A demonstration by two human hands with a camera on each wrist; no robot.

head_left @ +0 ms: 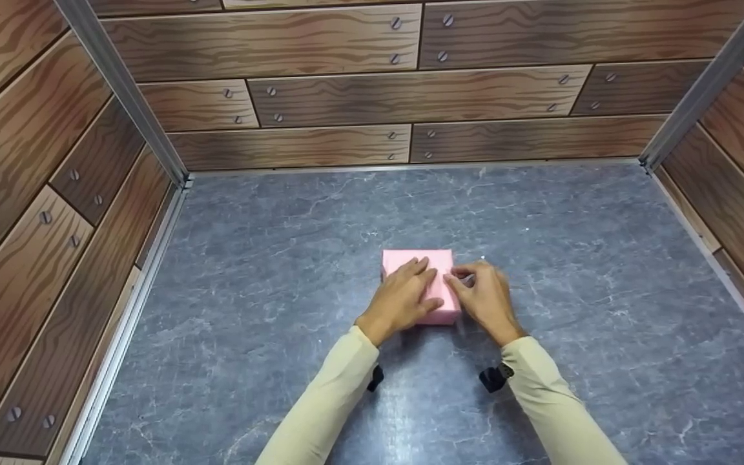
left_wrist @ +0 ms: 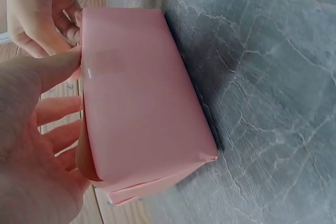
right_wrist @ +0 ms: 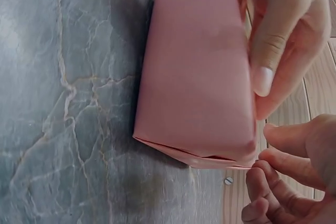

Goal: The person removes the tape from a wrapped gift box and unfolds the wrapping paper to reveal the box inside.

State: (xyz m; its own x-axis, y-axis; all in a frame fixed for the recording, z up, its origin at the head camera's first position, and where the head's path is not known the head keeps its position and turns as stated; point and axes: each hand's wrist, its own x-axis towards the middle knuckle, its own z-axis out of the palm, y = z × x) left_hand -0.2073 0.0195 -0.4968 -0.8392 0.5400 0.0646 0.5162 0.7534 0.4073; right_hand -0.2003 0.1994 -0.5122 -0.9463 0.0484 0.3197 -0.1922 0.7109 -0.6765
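A box wrapped in pink paper [head_left: 416,257] sits on the grey marbled surface. My left hand [head_left: 404,294] rests across its top, fingers spread and thumb near the close edge. Along that top edge in the left wrist view, a loose paper flap [left_wrist: 86,156] bows outward, its brown inner side showing. A strip of tape [left_wrist: 105,62] lies on the near face. At the right edge of the box, my right hand [head_left: 487,294] has its fingers curled and pinches the wrapping paper. Folded paper layers [right_wrist: 197,157] gape slightly at that end in the right wrist view.
Wood-patterned panels with printed screws form a back wall [head_left: 333,97] and side walls around the marbled surface [head_left: 268,271]. Metal strips [head_left: 133,310] run along the edges. Each wrist carries a small black camera [head_left: 493,379].
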